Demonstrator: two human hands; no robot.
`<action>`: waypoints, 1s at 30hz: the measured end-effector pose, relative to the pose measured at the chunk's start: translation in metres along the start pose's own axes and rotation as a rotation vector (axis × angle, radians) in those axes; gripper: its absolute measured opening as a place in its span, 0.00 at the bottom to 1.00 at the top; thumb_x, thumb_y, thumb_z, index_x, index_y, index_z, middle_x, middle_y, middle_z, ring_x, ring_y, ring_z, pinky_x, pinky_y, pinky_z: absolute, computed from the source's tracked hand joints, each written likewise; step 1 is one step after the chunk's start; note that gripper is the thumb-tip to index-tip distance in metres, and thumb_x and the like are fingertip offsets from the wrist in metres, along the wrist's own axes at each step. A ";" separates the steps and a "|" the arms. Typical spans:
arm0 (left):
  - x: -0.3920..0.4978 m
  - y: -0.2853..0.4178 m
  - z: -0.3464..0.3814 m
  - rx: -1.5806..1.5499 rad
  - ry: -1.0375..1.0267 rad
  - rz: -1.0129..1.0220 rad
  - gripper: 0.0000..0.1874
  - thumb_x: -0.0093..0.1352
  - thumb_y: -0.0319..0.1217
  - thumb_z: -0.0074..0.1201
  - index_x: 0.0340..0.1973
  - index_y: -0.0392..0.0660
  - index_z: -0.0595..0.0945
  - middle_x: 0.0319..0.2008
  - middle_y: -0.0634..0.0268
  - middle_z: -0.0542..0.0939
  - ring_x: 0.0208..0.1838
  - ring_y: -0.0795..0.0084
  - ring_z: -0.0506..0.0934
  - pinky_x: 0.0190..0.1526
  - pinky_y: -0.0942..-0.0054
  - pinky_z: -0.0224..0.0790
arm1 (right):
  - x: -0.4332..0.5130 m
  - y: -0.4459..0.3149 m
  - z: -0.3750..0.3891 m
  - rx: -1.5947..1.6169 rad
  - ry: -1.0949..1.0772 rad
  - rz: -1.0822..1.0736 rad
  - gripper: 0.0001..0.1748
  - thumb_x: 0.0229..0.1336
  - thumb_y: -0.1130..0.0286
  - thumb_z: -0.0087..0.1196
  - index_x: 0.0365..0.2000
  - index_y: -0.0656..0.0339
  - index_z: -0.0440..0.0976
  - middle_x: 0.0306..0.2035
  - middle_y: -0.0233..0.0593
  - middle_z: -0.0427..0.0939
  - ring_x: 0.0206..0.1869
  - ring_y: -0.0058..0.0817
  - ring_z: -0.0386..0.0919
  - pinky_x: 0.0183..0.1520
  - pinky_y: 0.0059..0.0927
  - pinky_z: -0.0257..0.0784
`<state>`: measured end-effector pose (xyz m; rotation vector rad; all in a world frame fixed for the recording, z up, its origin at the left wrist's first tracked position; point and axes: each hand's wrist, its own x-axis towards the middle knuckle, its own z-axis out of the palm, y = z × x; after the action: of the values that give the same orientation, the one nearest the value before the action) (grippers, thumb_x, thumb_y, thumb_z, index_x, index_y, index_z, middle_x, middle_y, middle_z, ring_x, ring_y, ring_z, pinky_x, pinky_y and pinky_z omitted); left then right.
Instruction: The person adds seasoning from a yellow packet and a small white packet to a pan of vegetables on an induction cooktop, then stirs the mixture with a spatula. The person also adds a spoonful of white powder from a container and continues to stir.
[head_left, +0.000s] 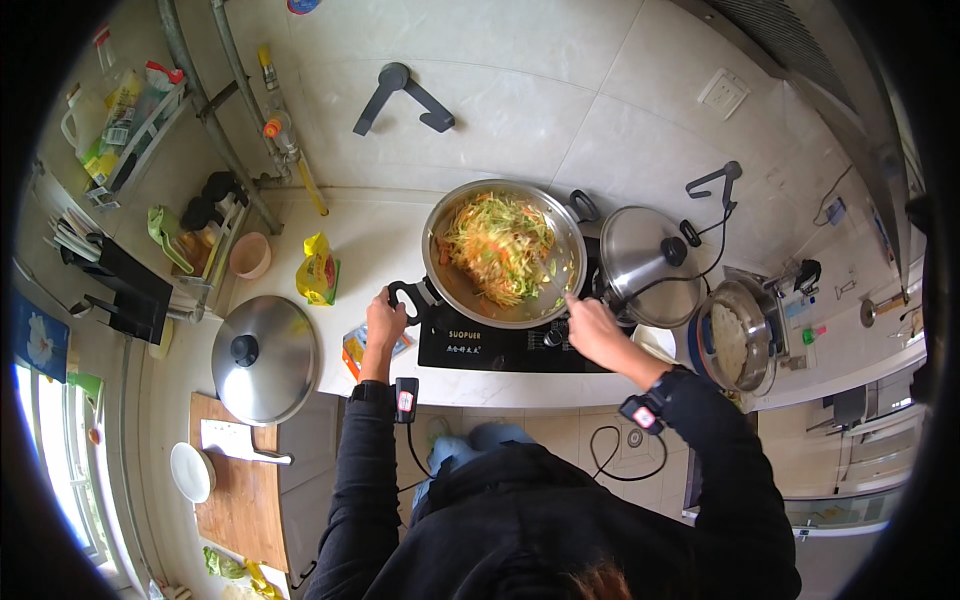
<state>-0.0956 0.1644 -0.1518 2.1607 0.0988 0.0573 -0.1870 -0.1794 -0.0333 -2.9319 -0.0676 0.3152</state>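
Note:
A wide stainless-steel wok (504, 313) sits on the black induction cooktop (480, 356). Inside it lies a heap of shredded vegetables (499, 247), pale green and orange, blurred in the middle. My left hand (384, 322) grips the wok's black side handle (409, 301). Over the wok's front right rim, my right hand (596, 330) is closed around a stirring utensil (553, 279). Its thin metal shaft reaches into the vegetables; its head is hidden or blurred, so its exact kind is unclear. The wok's second handle (584, 205) points toward the back right.
Right of the wok stands a lidded steel pot (651, 259), with a white bowl (655, 343) and a steel basin (754, 315) nearby. At left are a large domed lid (264, 334), a yellow bag (318, 274), and a cutting board (240, 517) bearing a cleaver (229, 439).

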 end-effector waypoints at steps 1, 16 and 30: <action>0.000 0.000 0.000 0.010 0.001 -0.013 0.11 0.59 0.23 0.53 0.37 0.33 0.76 0.28 0.41 0.80 0.37 0.42 0.79 0.38 0.57 0.71 | -0.006 0.004 -0.012 -0.036 0.057 -0.037 0.25 0.46 0.82 0.50 0.49 0.77 0.67 0.29 0.62 0.77 0.35 0.58 0.78 0.40 0.48 0.75; 0.003 -0.009 0.004 0.002 -0.011 -0.017 0.13 0.57 0.24 0.54 0.38 0.33 0.76 0.27 0.40 0.79 0.36 0.40 0.79 0.38 0.56 0.71 | 0.057 0.007 0.049 1.466 -0.221 0.354 0.07 0.62 0.73 0.51 0.40 0.64 0.69 0.18 0.32 0.65 0.13 0.14 0.59 0.12 0.19 0.52; -0.001 -0.004 0.003 0.023 0.002 0.018 0.13 0.58 0.23 0.53 0.38 0.32 0.76 0.29 0.38 0.79 0.37 0.40 0.79 0.38 0.55 0.72 | 0.013 0.058 -0.071 0.713 -0.390 0.404 0.12 0.56 0.75 0.52 0.18 0.65 0.68 0.11 0.35 0.66 0.09 0.20 0.64 0.10 0.25 0.55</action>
<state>-0.0963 0.1644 -0.1565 2.1844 0.0809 0.0691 -0.1572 -0.2486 0.0211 -2.1246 0.4838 0.7793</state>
